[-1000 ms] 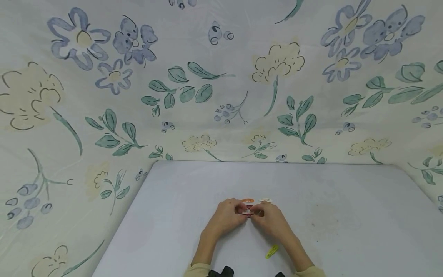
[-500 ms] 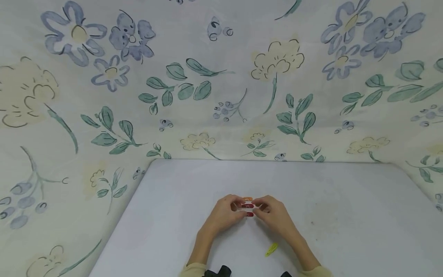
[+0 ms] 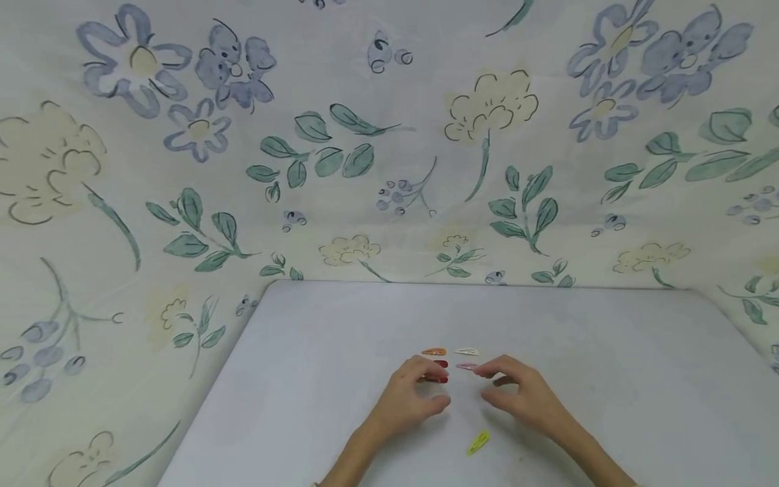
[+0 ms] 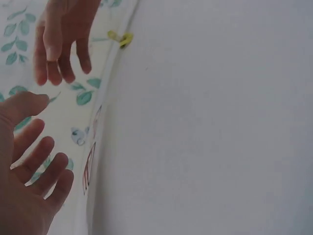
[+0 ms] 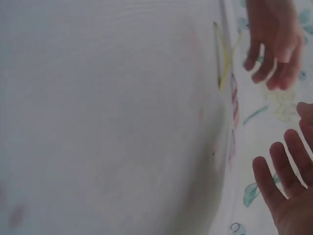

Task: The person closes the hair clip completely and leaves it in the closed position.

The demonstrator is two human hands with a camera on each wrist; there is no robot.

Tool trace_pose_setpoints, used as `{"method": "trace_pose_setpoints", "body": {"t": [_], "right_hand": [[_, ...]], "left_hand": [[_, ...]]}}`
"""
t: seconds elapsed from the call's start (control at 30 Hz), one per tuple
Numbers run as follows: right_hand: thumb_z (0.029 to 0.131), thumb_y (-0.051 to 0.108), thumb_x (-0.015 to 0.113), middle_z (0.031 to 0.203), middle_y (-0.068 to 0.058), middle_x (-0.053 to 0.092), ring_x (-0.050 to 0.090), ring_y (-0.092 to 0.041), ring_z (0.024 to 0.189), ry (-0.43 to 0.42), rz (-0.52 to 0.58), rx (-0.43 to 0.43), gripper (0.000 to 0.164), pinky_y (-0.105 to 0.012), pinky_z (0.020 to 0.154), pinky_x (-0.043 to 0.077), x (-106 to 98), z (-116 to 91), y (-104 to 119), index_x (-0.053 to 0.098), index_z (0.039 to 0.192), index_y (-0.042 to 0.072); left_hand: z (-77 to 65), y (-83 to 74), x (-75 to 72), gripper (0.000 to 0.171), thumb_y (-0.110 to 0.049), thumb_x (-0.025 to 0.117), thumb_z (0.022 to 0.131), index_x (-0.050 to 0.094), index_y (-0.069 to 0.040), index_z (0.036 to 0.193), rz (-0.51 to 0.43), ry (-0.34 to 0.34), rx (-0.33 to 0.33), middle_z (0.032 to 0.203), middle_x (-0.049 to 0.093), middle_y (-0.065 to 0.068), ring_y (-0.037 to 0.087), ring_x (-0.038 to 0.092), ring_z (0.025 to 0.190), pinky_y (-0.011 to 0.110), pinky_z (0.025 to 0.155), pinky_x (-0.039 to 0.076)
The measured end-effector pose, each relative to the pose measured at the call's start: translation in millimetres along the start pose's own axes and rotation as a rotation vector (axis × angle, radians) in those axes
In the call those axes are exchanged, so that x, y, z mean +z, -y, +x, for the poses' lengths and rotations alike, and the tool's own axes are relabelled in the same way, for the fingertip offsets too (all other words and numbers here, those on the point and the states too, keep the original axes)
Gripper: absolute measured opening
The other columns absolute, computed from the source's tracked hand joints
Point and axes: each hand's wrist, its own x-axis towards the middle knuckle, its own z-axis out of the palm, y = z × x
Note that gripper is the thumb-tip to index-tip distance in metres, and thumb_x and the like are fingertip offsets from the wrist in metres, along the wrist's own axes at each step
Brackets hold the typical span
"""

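Observation:
Small snap hair clips lie on the white table in two short columns. An orange hair clip [image 3: 435, 352] is at the back left, with two dark red hair clips [image 3: 439, 380] nearer, partly covered by the left hand. To their right are a white hair clip [image 3: 467, 352] and a pink hair clip [image 3: 466, 366]. My left hand [image 3: 414, 396] hovers by the red clips, thumb and fingers spread apart, holding nothing. My right hand [image 3: 520, 389] is spread too, its fingertips beside the pink clip's right end. In the left wrist view the left hand [image 4: 34, 166] has its fingers apart.
A yellow-green hair clip [image 3: 478, 442] lies nearer the front, between the forearms. The white table [image 3: 292, 379] reaches back to a flower-patterned cloth [image 3: 414, 257] that rises behind it and spreads to the sides.
Both hands were close together over the red clips. They have parted, the right hand moving right and the left slightly nearer the front. The white and pink clips now show.

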Motion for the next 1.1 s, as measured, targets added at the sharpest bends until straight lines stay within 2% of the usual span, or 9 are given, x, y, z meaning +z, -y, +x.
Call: {"method": "trace_pose_setpoints", "body": {"t": [0.13,0.23,0.37,0.47,0.67,0.73,0.93,1.1], "right_hand": [[0.084,0.013,0.077,0.109,0.006,0.067,0.062,-0.017,0.104,0.064,-0.088,-0.115,0.030,-0.031,0.090,0.053,-3,-12,-4,0.069,0.113,0.017],[0.084,0.015,0.078,0.109,0.008,0.067,0.060,-0.011,0.105,0.116,-0.104,-0.163,0.031,-0.029,0.092,0.051,-1,-19,-8,0.068,0.112,0.018],[0.084,0.021,0.078,0.111,0.010,0.066,0.059,-0.009,0.106,0.158,-0.100,-0.167,0.032,-0.025,0.094,0.049,2,-26,-14,0.068,0.114,0.019],[0.083,0.022,0.078,0.111,0.011,0.065,0.059,-0.008,0.105,0.150,-0.101,-0.167,0.033,-0.024,0.094,0.048,3,-31,-18,0.068,0.114,0.020],[0.085,0.022,0.077,0.114,0.009,0.060,0.053,-0.008,0.108,0.140,-0.113,-0.261,0.028,-0.022,0.093,0.045,8,-41,-26,0.069,0.112,0.023],[0.087,0.024,0.075,0.116,0.009,0.057,0.049,-0.009,0.110,0.149,-0.121,-0.249,0.025,-0.024,0.095,0.043,10,-44,-27,0.068,0.112,0.026],[0.091,0.032,0.069,0.117,0.015,0.049,0.041,-0.009,0.112,0.191,-0.143,-0.082,0.016,-0.031,0.096,0.042,17,-46,-25,0.067,0.106,0.037],[0.091,0.031,0.070,0.114,0.014,0.049,0.041,-0.011,0.110,0.169,-0.147,-0.085,0.010,-0.031,0.095,0.041,20,-47,-23,0.067,0.099,0.036]], "left_hand": [[-7.0,-7.0,9.6,0.033,-0.017,0.077,0.081,0.067,-0.008,0.110,-0.006,0.061,0.016,0.112,0.063,-0.003,0.017,0.056,0.104,0.032,0.092,0.050],[-14.8,-9.9,15.8,0.033,-0.020,0.078,0.081,0.067,-0.010,0.111,-0.030,0.083,-0.023,0.110,0.062,-0.004,0.017,0.056,0.102,0.029,0.091,0.049],[-27.3,-10.9,24.1,0.031,-0.021,0.079,0.080,0.069,-0.010,0.108,-0.070,0.058,-0.071,0.106,0.064,-0.003,0.016,0.059,0.099,0.027,0.092,0.049],[-33.5,-11.8,30.7,0.030,-0.021,0.079,0.080,0.070,-0.011,0.107,-0.079,0.026,-0.087,0.105,0.065,-0.004,0.014,0.058,0.100,0.027,0.093,0.047],[-37.9,-14.8,41.4,0.028,-0.021,0.080,0.077,0.071,-0.014,0.103,-0.039,-0.001,-0.079,0.103,0.064,-0.008,0.006,0.050,0.101,0.025,0.091,0.044],[-38.6,-15.0,43.7,0.027,-0.020,0.080,0.077,0.071,-0.015,0.101,-0.011,0.006,-0.068,0.103,0.062,-0.009,0.006,0.047,0.102,0.026,0.090,0.043],[-39.9,-16.7,46.9,0.018,-0.022,0.079,0.078,0.073,-0.018,0.095,0.124,0.073,-0.044,0.108,0.054,-0.011,0.006,0.043,0.105,0.027,0.092,0.040],[-40.5,-19.0,46.9,0.013,-0.026,0.077,0.081,0.074,-0.023,0.093,0.223,0.121,-0.045,0.109,0.049,-0.014,0.006,0.041,0.107,0.028,0.094,0.039]]}}
